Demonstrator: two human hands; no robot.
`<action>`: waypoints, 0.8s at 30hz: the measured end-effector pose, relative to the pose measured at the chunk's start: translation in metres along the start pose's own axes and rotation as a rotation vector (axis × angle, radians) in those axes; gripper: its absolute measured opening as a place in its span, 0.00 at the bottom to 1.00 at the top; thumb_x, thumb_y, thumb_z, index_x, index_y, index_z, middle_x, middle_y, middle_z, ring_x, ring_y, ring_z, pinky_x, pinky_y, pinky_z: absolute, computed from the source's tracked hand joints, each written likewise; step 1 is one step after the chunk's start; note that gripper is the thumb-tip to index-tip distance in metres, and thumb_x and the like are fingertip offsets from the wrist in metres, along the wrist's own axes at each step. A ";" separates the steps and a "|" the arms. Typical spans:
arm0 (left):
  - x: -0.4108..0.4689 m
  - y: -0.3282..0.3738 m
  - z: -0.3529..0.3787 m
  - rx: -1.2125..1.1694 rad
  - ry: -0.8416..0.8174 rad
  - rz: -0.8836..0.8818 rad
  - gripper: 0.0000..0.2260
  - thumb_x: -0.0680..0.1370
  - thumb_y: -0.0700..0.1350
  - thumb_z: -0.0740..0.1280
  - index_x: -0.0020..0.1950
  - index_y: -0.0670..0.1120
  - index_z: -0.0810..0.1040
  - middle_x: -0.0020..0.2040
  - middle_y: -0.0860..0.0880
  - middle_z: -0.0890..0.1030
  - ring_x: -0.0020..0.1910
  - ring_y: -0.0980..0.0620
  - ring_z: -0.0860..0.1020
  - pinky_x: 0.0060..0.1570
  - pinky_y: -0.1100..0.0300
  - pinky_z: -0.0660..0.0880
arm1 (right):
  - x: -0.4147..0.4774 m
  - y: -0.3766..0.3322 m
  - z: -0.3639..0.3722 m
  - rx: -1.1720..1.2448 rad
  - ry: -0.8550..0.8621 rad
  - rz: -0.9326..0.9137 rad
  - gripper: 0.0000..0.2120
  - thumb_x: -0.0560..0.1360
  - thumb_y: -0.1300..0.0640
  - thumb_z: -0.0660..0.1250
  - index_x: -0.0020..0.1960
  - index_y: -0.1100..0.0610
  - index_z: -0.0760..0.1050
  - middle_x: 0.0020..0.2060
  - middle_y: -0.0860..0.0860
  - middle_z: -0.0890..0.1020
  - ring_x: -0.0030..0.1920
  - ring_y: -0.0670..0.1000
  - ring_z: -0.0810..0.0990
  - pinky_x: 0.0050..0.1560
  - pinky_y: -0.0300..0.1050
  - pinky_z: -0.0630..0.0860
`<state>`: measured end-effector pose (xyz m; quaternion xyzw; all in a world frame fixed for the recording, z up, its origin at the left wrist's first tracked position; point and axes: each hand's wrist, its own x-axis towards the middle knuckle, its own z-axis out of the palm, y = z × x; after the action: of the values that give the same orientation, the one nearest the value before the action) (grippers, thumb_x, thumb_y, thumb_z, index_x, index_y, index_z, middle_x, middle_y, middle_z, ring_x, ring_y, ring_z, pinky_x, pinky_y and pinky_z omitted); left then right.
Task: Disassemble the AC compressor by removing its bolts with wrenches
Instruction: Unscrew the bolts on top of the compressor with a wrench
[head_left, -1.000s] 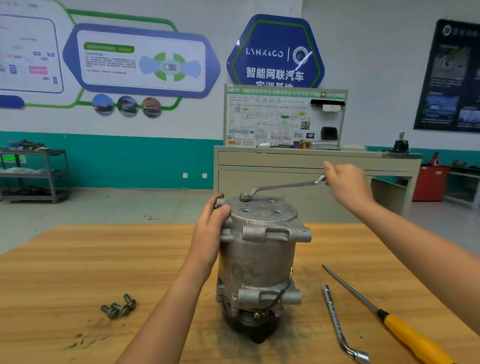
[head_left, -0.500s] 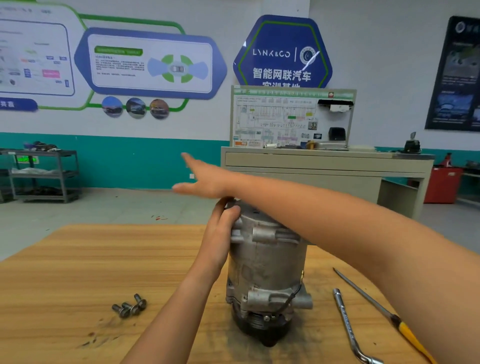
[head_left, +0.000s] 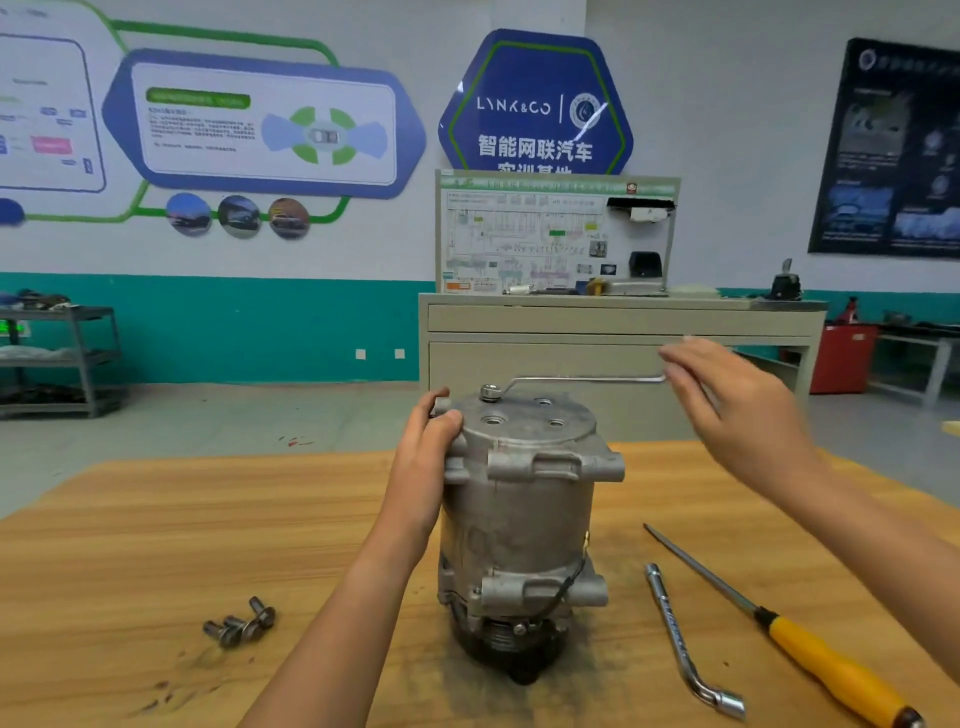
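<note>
While the AC compressor (head_left: 519, 519) stood upright at the middle of the wooden table (head_left: 156, 545), it was judged heavy and rigid (cast metal) and best steadied at its top rim. That rim was gripped by the left hand (head_left: 426, 457). The right hand (head_left: 737, 410) was held flat, fingers straight against the handle end of the wrench (head_left: 582, 380). "LYNK&CO" was legible on the blue wall sign (head_left: 535, 104).

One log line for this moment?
left hand: grips compressor | right hand: open at wrench handle | wrench: on top bolt | loose bolts: left of compressor
</note>
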<state>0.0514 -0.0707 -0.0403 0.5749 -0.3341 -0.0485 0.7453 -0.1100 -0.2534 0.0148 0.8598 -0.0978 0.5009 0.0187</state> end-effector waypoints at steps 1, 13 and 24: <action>-0.002 0.000 0.002 -0.012 0.010 -0.005 0.12 0.80 0.46 0.56 0.63 0.54 0.70 0.52 0.54 0.77 0.51 0.58 0.76 0.47 0.62 0.73 | 0.016 0.009 0.009 -0.032 -0.147 0.094 0.15 0.79 0.57 0.60 0.63 0.61 0.73 0.61 0.56 0.76 0.65 0.55 0.71 0.62 0.45 0.66; -0.001 0.001 -0.001 0.024 0.015 -0.013 0.17 0.75 0.54 0.61 0.64 0.58 0.69 0.58 0.55 0.75 0.60 0.53 0.73 0.64 0.47 0.69 | 0.144 -0.125 0.120 0.169 -1.051 0.093 0.34 0.78 0.38 0.48 0.75 0.60 0.49 0.75 0.56 0.49 0.74 0.56 0.49 0.71 0.52 0.49; 0.015 -0.010 -0.001 0.059 0.090 -0.062 0.10 0.82 0.47 0.57 0.57 0.47 0.75 0.42 0.54 0.78 0.40 0.60 0.76 0.37 0.64 0.73 | 0.036 -0.183 0.021 0.205 -0.269 -0.733 0.27 0.74 0.44 0.65 0.67 0.58 0.69 0.41 0.57 0.81 0.39 0.57 0.78 0.45 0.49 0.72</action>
<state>0.0662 -0.0797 -0.0425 0.6083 -0.2835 -0.0355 0.7405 -0.0405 -0.0823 0.0470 0.8930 0.2642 0.3512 0.0970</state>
